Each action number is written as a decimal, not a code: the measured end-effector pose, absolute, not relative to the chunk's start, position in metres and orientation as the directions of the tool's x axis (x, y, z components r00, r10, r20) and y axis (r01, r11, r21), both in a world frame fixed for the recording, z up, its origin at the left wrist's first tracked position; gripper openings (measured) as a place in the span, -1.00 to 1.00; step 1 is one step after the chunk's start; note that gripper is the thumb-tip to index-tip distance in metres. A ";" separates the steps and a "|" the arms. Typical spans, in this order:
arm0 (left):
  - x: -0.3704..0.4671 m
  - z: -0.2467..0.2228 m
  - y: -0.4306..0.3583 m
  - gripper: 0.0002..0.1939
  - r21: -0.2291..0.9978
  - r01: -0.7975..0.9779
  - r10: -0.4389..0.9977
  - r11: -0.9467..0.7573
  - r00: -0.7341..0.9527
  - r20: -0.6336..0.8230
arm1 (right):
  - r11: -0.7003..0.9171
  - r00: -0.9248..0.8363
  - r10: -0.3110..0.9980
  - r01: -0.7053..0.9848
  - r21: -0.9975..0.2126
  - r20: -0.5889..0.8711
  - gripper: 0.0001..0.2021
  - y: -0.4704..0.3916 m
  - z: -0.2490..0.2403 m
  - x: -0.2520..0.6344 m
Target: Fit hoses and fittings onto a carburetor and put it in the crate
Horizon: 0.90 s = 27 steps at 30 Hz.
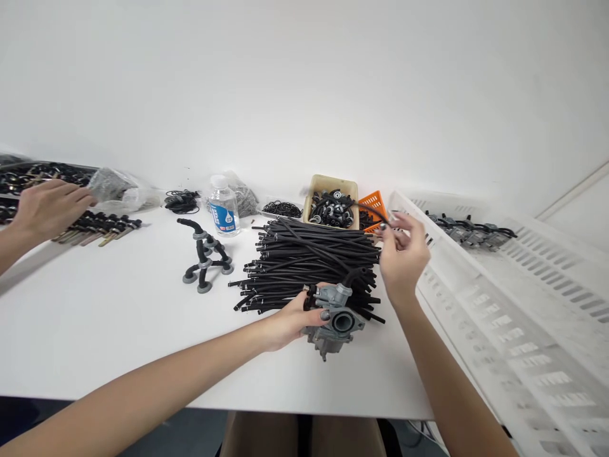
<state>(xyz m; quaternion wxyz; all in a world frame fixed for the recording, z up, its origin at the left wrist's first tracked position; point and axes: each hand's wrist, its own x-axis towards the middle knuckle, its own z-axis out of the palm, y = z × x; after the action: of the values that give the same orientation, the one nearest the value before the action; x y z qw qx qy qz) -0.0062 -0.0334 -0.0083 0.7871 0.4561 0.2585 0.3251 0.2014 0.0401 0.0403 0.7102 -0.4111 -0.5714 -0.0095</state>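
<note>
My left hand [295,322] is closed around a grey metal carburetor [332,325] just above the table's front part, its round bore facing me. A short bent black rubber elbow [356,275] sticks up from the carburetor's top. My right hand [404,254] is raised to the right of it, thumb and fingers pinching one end of a thin black rubber hose [371,208]. The hose's other end reaches left over the parts boxes. Beneath and behind the carburetor lies a wide pile of black rubber hoses [304,254].
A cream box [354,190] of small parts and an orange basket [372,202] stand at the back. A white crate [457,279] holding carburetors fills the right. Left are a bottle [223,206], joined black elbows [203,263] and another person's hand [52,206] over black fittings [102,223].
</note>
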 end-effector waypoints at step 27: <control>-0.017 0.012 -0.012 -0.17 0.757 -0.642 0.975 0.122 0.220 0.030 | 0.702 0.418 0.681 -0.137 -0.699 0.602 -0.64 0.028 0.055 0.207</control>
<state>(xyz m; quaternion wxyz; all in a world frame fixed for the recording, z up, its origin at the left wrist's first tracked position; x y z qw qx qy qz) -0.0174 -0.0119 0.0124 0.7060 0.3338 0.2497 0.5726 0.2069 0.0276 0.0550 0.7915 -0.2868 -0.4739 0.2582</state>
